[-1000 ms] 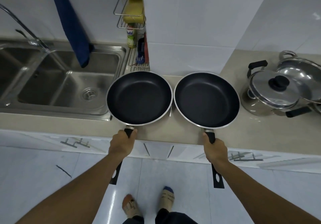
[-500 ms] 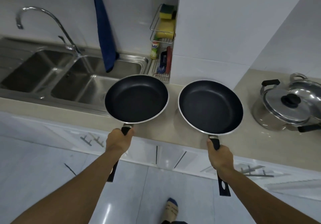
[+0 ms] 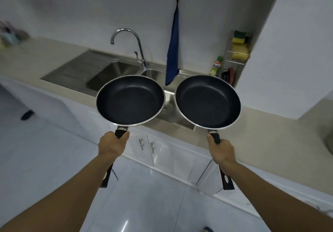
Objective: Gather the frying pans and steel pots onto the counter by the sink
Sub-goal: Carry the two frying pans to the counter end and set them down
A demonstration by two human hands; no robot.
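Over the steel double sink (image 3: 117, 70) you are holding two round black non-stick frying pans with silver rims, one in each hand, both raised off the beige counter (image 3: 261, 129) and roughly level. Your left hand (image 3: 112, 144) is wrapped tightly around the black handle of the left frying pan (image 3: 130, 100), close to where the handle meets the bowl; the rest of the handle runs back under your forearm. Your right hand (image 3: 220, 149) is clenched in the same way on the handle of the right frying pan (image 3: 208, 102), whose end with its hanging hole sticks out below your wrist. The two pans sit side by side with a small gap between their rims, not touching.

Behind them a curved chrome tap (image 3: 129, 42) rises at the back of the sink, and a dark blue cloth (image 3: 173, 51) hangs from a wall hook down to the sink's edge. To the right, a wire rack (image 3: 236, 58) holds yellow sponges, with a green-capped bottle (image 3: 216, 67) just beside it.
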